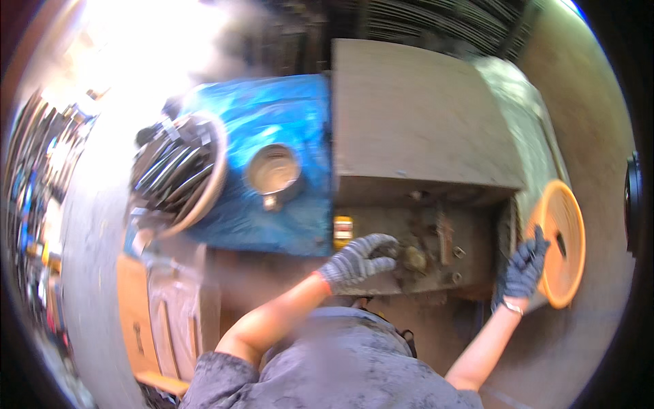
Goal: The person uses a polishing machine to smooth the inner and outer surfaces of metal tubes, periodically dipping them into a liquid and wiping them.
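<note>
The person leans over a grimy machine bed (pixel 409 252). The gloved left hand (pixel 357 261) curls its fingers around a dirty round knob (pixel 413 258) on that bed. The gloved right hand (pixel 523 269) rests with fingers loosely spread against the rim of an orange disc (pixel 562 242), which stands on edge just beside the machine. A metal pot (pixel 273 172) sits on blue sheeting (pixel 272 136) to the left.

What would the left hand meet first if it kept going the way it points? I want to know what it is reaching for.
Probably the round dull knob on the grimy machine panel; the left hand has its gloved fingers curled right beside it, though depth is unclear.
</note>
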`<state>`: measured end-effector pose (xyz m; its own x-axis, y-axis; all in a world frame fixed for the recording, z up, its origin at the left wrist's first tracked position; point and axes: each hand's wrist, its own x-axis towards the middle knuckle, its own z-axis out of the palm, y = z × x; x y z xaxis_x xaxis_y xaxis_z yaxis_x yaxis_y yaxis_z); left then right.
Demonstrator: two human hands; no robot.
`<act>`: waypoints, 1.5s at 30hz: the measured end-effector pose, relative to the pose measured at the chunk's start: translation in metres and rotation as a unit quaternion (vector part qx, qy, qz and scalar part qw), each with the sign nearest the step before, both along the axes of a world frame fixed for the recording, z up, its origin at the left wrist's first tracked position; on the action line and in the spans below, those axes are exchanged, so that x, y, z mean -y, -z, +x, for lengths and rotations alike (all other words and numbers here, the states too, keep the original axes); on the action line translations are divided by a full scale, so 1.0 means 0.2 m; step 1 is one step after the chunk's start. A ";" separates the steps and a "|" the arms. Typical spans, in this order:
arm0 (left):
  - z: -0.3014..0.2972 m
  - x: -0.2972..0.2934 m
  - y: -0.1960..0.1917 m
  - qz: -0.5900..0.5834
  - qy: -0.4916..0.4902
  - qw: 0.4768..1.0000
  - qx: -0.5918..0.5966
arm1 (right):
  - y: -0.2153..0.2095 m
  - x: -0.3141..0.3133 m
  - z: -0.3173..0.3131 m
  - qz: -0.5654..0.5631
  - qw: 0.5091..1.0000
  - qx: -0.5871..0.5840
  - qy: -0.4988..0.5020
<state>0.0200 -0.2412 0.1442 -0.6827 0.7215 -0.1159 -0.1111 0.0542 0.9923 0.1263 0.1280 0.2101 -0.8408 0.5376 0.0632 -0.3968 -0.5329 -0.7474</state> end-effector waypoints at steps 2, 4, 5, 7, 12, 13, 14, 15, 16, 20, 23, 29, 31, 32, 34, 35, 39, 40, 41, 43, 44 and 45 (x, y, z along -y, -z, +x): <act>0.07 0.16 -0.01 -0.011 -0.053 0.998 0.008 | 0.05 0.19 -0.02 0.053 0.991 0.121 0.036; 0.04 0.30 0.02 -0.015 -0.100 0.995 0.001 | 0.12 0.41 -0.09 0.103 0.980 0.169 -0.029; 0.04 0.38 0.03 -0.035 -0.123 0.992 -0.021 | 0.16 0.55 -0.09 0.133 0.970 0.199 -0.046; -0.01 0.56 0.02 -0.100 -0.182 0.973 -0.096 | 0.23 0.74 -0.09 0.074 0.964 0.213 -0.142; -0.30 1.24 -0.14 -0.371 -0.398 0.681 -0.490 | 0.27 1.15 -0.13 0.146 0.909 0.299 -0.249; -0.36 1.36 -0.14 -0.458 -0.423 0.614 -0.484 | 0.27 1.19 -0.15 0.173 0.886 0.333 -0.271; -0.42 1.47 -0.14 -0.530 -0.411 0.525 -0.524 | 0.29 1.22 -0.16 0.183 0.873 0.330 -0.309; -0.47 1.54 -0.13 -0.590 -0.399 0.465 -0.526 | 0.30 1.25 -0.18 0.166 0.871 0.334 -0.320; -0.51 1.57 -0.13 -0.634 -0.370 0.468 -0.492 | 0.30 1.28 -0.19 0.150 0.868 0.340 -0.329; -0.60 1.59 -0.12 -0.721 -0.283 0.472 -0.421 | 0.49 1.49 -0.28 0.224 0.845 0.300 -0.382; -0.60 1.66 -0.11 -0.721 -0.272 0.471 -0.429 | 0.56 1.70 -0.39 0.194 0.800 0.273 -0.497; -0.44 1.63 -0.25 -0.660 -0.300 0.511 -0.462 | 0.71 2.15 -0.70 0.570 0.663 0.142 -0.464; -0.33 1.59 -0.27 -0.587 -0.336 0.558 -0.481 | 0.72 2.25 -0.76 0.609 0.665 0.131 -0.413; -0.27 1.59 -0.25 -0.507 -0.363 0.615 -0.482 | 0.74 2.29 -0.78 0.604 0.691 0.128 -0.375; -0.15 1.59 -0.20 -0.351 -0.394 0.742 -0.414 | 0.79 2.34 -0.76 0.660 0.698 0.094 -0.262; -0.08 1.57 -0.13 -0.294 -0.408 0.764 -0.404 | 0.79 2.31 -0.73 0.635 0.700 0.111 -0.307; 0.11 1.34 0.01 0.075 -0.415 0.902 0.088 | 0.62 2.19 -0.58 0.430 0.763 0.150 -0.459; 0.11 1.25 0.04 0.136 -0.392 0.898 0.146 | 0.61 2.13 -0.52 0.338 0.781 0.171 -0.498; 0.11 1.15 0.07 0.115 -0.401 0.894 0.165 | 0.58 2.08 -0.49 0.241 0.792 0.187 -0.529; 0.10 1.01 0.08 0.107 -0.383 0.893 0.209 | 0.42 2.00 -0.45 0.330 0.791 0.165 -0.487; 0.09 0.94 0.10 0.103 -0.375 0.897 0.210 | 0.41 1.95 -0.41 0.337 0.802 0.186 -0.457; 0.07 0.88 0.13 0.099 -0.371 0.900 0.207 | 0.41 1.90 -0.38 0.343 0.811 0.201 -0.428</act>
<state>0.0340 -0.4163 0.1177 -0.9129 0.1193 -0.3903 -0.4061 -0.3606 0.8397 0.0509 -0.2519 0.1282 -0.9141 -0.3009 -0.2718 0.2490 0.1123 -0.9620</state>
